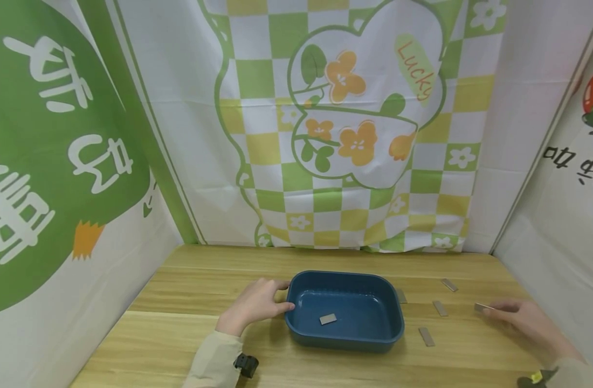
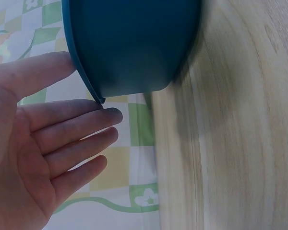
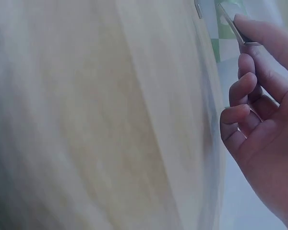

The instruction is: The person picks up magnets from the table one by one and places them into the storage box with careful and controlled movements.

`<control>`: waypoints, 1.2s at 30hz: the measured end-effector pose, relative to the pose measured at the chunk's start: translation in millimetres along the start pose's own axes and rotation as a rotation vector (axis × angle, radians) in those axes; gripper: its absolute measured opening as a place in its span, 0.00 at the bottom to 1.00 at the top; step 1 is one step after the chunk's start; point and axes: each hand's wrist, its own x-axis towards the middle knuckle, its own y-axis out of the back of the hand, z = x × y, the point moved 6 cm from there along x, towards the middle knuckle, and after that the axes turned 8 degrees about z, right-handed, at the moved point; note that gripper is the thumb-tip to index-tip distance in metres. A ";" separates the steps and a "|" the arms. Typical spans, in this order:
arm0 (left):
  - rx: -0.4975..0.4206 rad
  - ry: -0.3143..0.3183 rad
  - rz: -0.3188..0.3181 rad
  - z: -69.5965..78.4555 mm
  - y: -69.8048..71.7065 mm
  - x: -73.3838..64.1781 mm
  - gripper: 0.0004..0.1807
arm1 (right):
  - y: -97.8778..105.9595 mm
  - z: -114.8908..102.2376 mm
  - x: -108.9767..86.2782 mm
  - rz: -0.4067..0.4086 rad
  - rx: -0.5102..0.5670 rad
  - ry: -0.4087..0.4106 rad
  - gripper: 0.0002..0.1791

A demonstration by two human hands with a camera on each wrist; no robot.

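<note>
A dark blue rectangular basin [image 1: 345,342] stands on the wooden table, with one thin grey rectangular piece [image 1: 328,319] lying inside it. At its left end is my left hand [image 1: 257,304], thumb and forefinger touching the rim. In the left wrist view the fingers [image 2: 77,129] are nearly straight beside the basin's wall [image 2: 129,52]. My right hand [image 1: 524,318], at the table's right side, pinches another thin grey rectangular piece [image 1: 482,307] between thumb and forefinger. This piece [image 3: 233,26] appears edge-on in the right wrist view, the other fingers curled below it.
Several similar grey pieces lie between the basin and my right hand, among them a near one [image 1: 426,337], a middle one [image 1: 440,308] and a far one [image 1: 449,284]. Another [image 1: 401,296] is partly hidden by the basin's right end. Printed curtains [image 1: 354,215] hang behind the table [image 1: 219,258].
</note>
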 end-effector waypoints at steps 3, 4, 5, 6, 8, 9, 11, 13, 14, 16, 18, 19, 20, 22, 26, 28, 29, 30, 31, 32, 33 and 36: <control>-0.003 0.002 -0.001 0.1 0.1 0.0 0.29 | -0.5 -6.7 -1.1 0.021 -0.077 0.059 0.28; -0.003 0.002 -0.001 0.2 0.2 0.1 0.29 | -0.8 -8.8 -1.4 0.027 -0.102 0.076 0.28; -0.003 0.002 -0.001 0.3 0.2 0.1 0.29 | -1.3 -10.7 -1.7 0.027 -0.115 0.087 0.28; -0.004 0.003 -0.001 0.4 0.2 0.2 0.29 | -1.7 -12.5 -1.6 0.023 -0.120 0.100 0.28; -0.002 0.002 -0.001 0.6 0.4 0.1 0.30 | -1.9 -15.4 -2.0 0.030 -0.164 0.117 0.29; -0.002 0.002 -0.001 0.8 0.6 0.0 0.30 | -1.8 -16.2 -2.1 0.032 -0.175 0.112 0.30; -0.002 0.001 0.000 1.2 1.0 0.1 0.29 | -1.9 -18.0 -2.9 0.020 -0.191 0.109 0.32; 0.000 0.000 0.000 1.4 1.3 0.0 0.29 | -1.1 -20.3 -3.5 0.028 -0.242 0.114 0.33; 0.001 -0.001 0.001 1.5 1.4 0.0 0.29 | -1.1 -21.3 -3.6 0.026 -0.249 0.116 0.34; 0.002 -0.002 0.002 1.4 1.3 0.1 0.29 | -1.3 -24.0 -3.2 0.032 -0.287 0.138 0.34; 0.001 -0.001 0.003 1.2 1.0 0.4 0.29 | -2.0 -26.2 -1.8 0.038 -0.302 0.153 0.33; -0.001 -0.001 0.003 1.0 0.7 0.4 0.29 | -2.9 -26.8 -1.1 0.035 -0.294 0.155 0.33; 0.000 -0.001 0.003 0.8 0.6 0.4 0.29 | -3.4 -27.7 -0.4 0.038 -0.296 0.157 0.33; -0.001 0.000 0.004 0.6 0.4 0.5 0.29 | -4.7 -29.4 0.7 0.046 -0.287 0.164 0.32; -0.001 -0.001 0.003 0.5 0.1 0.7 0.29 | -11.4 -29.4 1.8 0.011 -0.099 0.107 0.29; -0.005 0.000 0.001 0.5 -0.3 0.7 0.29 | -14.9 -29.2 2.7 -0.006 0.026 0.064 0.28; -0.006 0.000 -0.001 0.4 -0.4 0.7 0.29 | -15.8 -29.9 3.1 -0.008 0.058 0.059 0.28; -0.005 0.001 -0.002 0.3 -0.5 0.7 0.29 | -16.5 -31.1 3.1 -0.006 0.061 0.066 0.28; -0.005 0.002 -0.003 0.2 -0.6 0.7 0.29 | -16.9 -32.8 3.5 -0.007 0.053 0.078 0.28; -0.003 0.001 -0.003 0.1 -0.6 0.7 0.29 | -16.5 -34.6 3.9 0.005 0.018 0.095 0.27; -0.003 0.002 -0.004 0.2 -0.6 0.8 0.29 | -16.4 -36.1 4.2 0.011 -0.008 0.104 0.27; 0.001 0.004 -0.005 0.1 -0.6 0.9 0.29 | -16.2 -41.7 4.6 0.025 -0.118 0.160 0.26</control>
